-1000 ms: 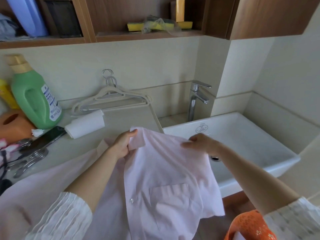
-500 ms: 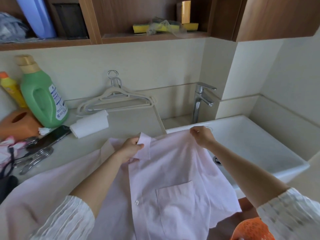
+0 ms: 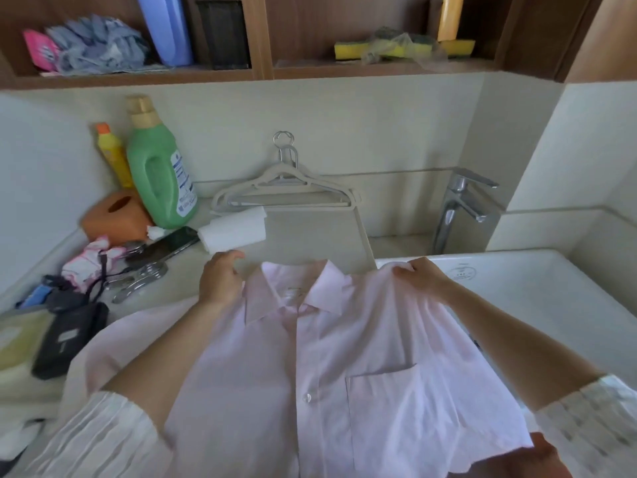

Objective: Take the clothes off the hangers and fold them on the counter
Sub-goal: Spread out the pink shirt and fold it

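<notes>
A pale pink button shirt (image 3: 310,367) lies front up on the surface (image 3: 303,232), collar spread open, with one chest pocket. Its right part hangs over the white sink (image 3: 551,305). The left hand (image 3: 220,281) rests at the left shoulder of the shirt, fingers loosely curled, holding nothing clearly. The right hand (image 3: 418,276) pinches the right shoulder fabric in its fingers.

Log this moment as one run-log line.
step: spreading shirt on counter | left hand: on shoulder | right hand: pinching shoulder | hangers: empty
</notes>
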